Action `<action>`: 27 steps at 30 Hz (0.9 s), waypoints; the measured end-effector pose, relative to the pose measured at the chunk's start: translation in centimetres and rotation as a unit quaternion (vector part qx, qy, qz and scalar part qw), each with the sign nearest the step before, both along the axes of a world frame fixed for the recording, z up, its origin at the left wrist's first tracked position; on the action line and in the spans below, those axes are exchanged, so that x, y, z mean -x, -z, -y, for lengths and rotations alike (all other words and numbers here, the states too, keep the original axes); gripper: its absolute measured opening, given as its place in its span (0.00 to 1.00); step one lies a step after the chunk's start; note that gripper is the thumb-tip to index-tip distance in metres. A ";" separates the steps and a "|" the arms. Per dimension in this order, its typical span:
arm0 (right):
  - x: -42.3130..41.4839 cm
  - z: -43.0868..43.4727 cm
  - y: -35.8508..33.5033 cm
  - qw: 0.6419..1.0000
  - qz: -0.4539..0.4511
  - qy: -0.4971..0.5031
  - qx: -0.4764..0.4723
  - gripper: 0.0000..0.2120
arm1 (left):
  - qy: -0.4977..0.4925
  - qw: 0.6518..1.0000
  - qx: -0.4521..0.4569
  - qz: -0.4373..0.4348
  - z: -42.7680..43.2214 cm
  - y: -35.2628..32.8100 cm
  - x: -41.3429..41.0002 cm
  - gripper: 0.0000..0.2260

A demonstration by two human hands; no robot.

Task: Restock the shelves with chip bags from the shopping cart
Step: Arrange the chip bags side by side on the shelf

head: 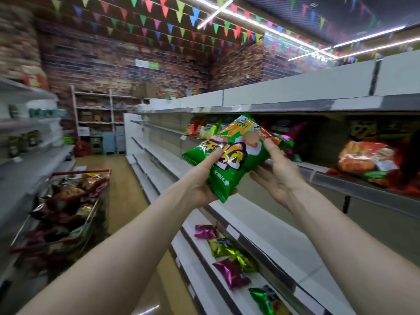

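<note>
You hold the bag [234, 155] before the shelf's [354, 185] front edge, left hand [202, 183] gripping its lower end, right hand [278, 176] pinching a top corner; a slipping pinch could drop it short of the shelf.

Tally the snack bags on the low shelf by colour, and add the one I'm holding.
magenta bags: 2
lime bags: 2
dark green bag: 1
held green chip bag: 1
Total: 6
</note>
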State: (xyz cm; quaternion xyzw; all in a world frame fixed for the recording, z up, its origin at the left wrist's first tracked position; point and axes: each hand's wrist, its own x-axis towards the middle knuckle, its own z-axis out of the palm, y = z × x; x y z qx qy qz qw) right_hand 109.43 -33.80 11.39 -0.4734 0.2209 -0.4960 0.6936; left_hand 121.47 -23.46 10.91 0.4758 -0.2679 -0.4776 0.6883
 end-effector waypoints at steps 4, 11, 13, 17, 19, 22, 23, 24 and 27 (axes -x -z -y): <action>-4.6 3.8 0.3 0.997 -0.074 -0.010 0.034 0.17 | -0.032 0.999 -0.023 0.018 0.7 0.0 -6.7 0.19; -15.1 9.7 0.1 0.968 -0.200 -0.037 0.147 0.31 | -0.094 0.990 -0.087 0.059 4.0 0.4 -17.7 0.17; -17.9 11.2 0.0 0.956 -0.230 -0.060 0.171 0.28 | -0.100 0.988 -0.095 0.069 5.0 0.3 -20.9 0.22; -23.3 14.4 -0.7 0.941 -0.256 -0.071 0.208 0.33 | -0.103 0.982 -0.115 0.108 6.2 0.2 -26.6 0.34; -26.0 15.2 -0.9 0.944 -0.242 -0.096 0.202 0.39 | -0.113 0.977 -0.132 0.127 6.6 0.0 -28.8 0.29; -30.4 16.1 -0.9 0.949 -0.213 -0.139 0.188 0.30 | -0.108 0.973 -0.138 0.151 7.3 -0.5 -32.0 0.22; -32.0 16.4 -0.9 0.949 -0.209 -0.145 0.184 0.24 | -0.111 0.972 -0.137 0.154 7.5 -0.6 -33.3 0.22; -33.6 16.8 -0.7 0.952 -0.202 -0.153 0.174 0.21 | -0.118 0.972 -0.134 0.155 7.7 -0.7 -34.7 0.23; -38.5 17.6 -0.1 0.963 -0.175 -0.158 0.133 0.17 | -0.150 0.983 -0.070 0.082 8.0 -0.7 -39.5 0.26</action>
